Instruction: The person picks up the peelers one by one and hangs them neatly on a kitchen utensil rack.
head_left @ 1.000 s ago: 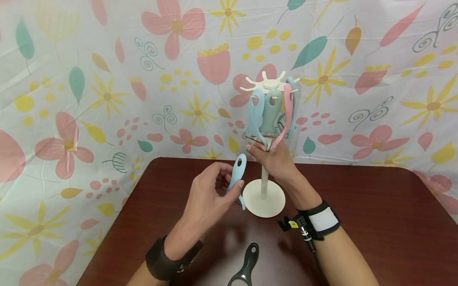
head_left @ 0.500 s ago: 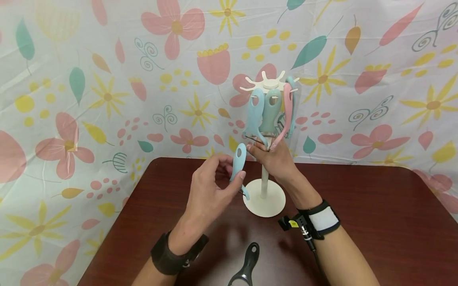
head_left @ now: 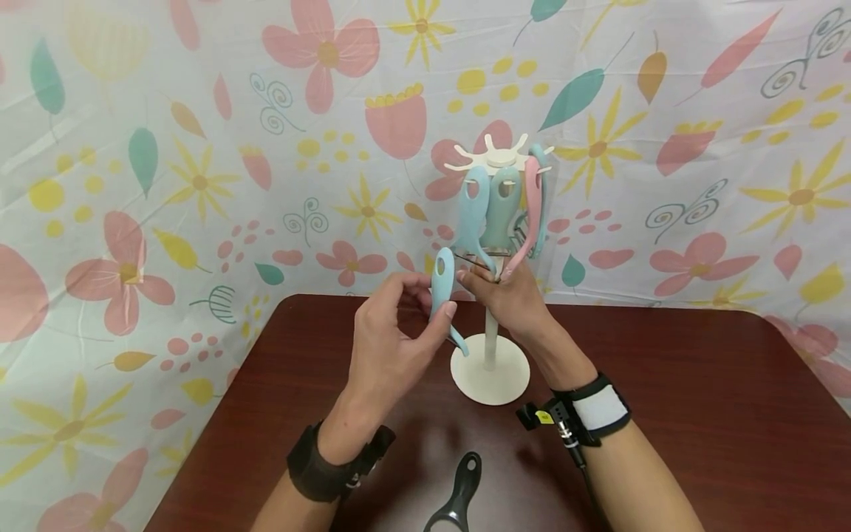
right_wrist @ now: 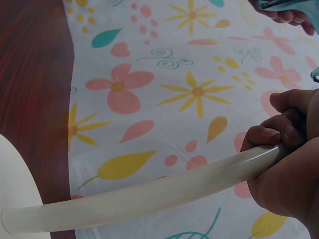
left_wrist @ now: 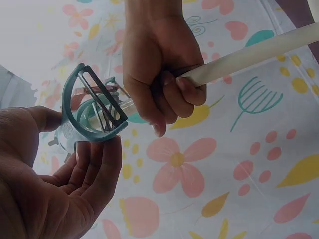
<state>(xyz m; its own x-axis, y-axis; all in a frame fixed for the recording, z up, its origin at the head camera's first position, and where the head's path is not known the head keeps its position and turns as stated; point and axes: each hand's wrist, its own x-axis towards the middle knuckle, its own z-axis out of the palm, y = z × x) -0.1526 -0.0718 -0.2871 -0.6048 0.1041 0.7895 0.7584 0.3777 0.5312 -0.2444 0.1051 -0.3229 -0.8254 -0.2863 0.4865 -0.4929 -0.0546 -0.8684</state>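
Note:
My left hand point(head_left: 388, 340) pinches a light blue peeler point(head_left: 442, 277) between thumb and fingers, its holed handle end up. In the left wrist view the peeler's curved head point(left_wrist: 67, 94) and metal blade face the camera. My right hand point(head_left: 521, 299) grips the pole point(head_left: 490, 336) of a white rotary hanging stand, just below the hung tools. From the stand's hooked top point(head_left: 501, 157) hang a light blue peeler point(head_left: 473, 207), a grey-green one point(head_left: 503, 210), a pink-handled tool point(head_left: 532, 199) and a blue-green one point(head_left: 543, 229) partly behind it. The held peeler is left of these, slightly lower.
The stand's round white base point(head_left: 475, 384) rests on a dark red-brown table point(head_left: 698, 414). A black-handled tool point(head_left: 464, 484) lies near the front, cut off by the frame's lower edge. A flowered cloth point(head_left: 219, 148) hangs behind the table.
My left hand has raised the light blue peeler and brought it slightly closer to the stand. My right hand stays on the pole, and the hung tools have not moved.

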